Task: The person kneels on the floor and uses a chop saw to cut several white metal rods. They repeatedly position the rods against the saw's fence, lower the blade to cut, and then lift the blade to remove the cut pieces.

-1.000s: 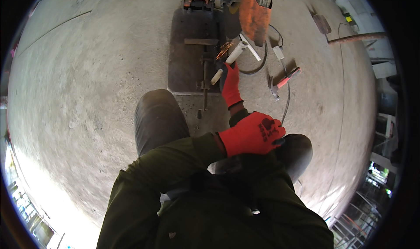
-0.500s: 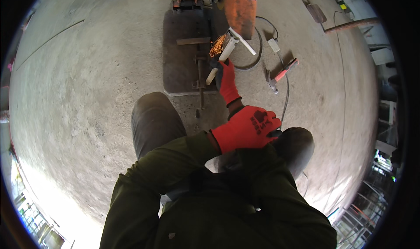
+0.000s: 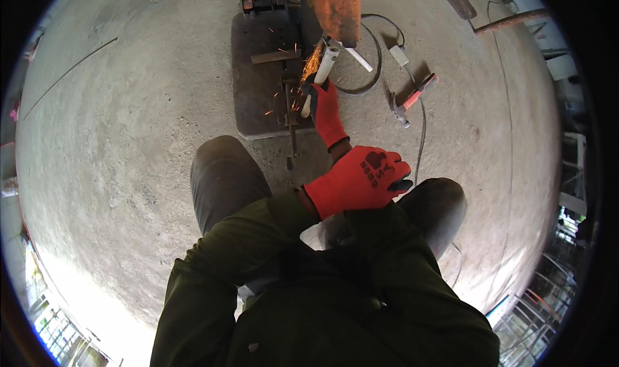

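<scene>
My right hand, in a red glove with a dark palm, is closed round the pale bar handle of an orange cut-off saw. Orange sparks fly beside the handle, over the saw's dark base plate. The cutting spot itself is hidden. Across my right forearm lies my left hand, gloved in red, its fingers curled over the sleeve. A thin white bar sticks out to the right of the handle. On the base, a screw clamp points toward me.
A claw hammer with a red handle lies on the concrete floor to the right. Near it runs a black cable with a pale box-shaped connector. A rusty rod lies at the far right. My knees flank the work.
The saw and floor have shifted slightly left in view. The pale handle stands more upright, with my right hand still on it. Sparks now scatter farther over the base.
</scene>
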A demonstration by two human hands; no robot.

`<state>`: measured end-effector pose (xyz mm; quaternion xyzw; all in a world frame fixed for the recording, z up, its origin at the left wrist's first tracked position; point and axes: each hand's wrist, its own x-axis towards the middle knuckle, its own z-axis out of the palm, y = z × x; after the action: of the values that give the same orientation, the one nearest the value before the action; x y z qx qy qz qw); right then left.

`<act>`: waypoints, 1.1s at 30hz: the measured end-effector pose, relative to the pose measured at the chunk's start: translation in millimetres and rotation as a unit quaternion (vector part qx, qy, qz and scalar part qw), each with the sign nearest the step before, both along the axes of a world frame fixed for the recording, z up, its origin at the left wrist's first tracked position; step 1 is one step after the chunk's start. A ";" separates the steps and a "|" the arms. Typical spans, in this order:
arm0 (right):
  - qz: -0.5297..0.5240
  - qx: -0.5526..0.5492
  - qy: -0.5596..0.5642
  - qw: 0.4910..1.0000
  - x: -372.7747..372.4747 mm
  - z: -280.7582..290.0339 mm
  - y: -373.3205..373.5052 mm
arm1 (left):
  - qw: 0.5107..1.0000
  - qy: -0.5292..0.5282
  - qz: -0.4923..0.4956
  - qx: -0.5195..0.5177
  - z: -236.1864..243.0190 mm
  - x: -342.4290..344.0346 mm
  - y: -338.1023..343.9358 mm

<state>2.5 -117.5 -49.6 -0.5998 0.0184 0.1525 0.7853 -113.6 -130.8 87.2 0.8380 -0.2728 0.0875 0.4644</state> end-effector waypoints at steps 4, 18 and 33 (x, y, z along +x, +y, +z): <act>-0.002 0.045 0.014 0.999 -0.6 7.3 2.0 | 1.000 -0.005 0.000 -0.005 -0.4 0.2 -0.5; -0.006 -0.001 -0.028 1.000 2.1 8.8 4.2 | 1.000 -0.009 0.008 -0.008 1.4 -1.6 2.7; 0.012 -0.010 -0.040 0.999 4.7 0.6 -1.9 | 1.000 -0.020 0.005 -0.008 -3.1 -0.5 -0.3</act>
<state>7.2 -119.4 -49.0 -0.6134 -0.0187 0.1381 0.7774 -114.2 -131.1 84.1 0.8335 -0.2770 0.1094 0.4653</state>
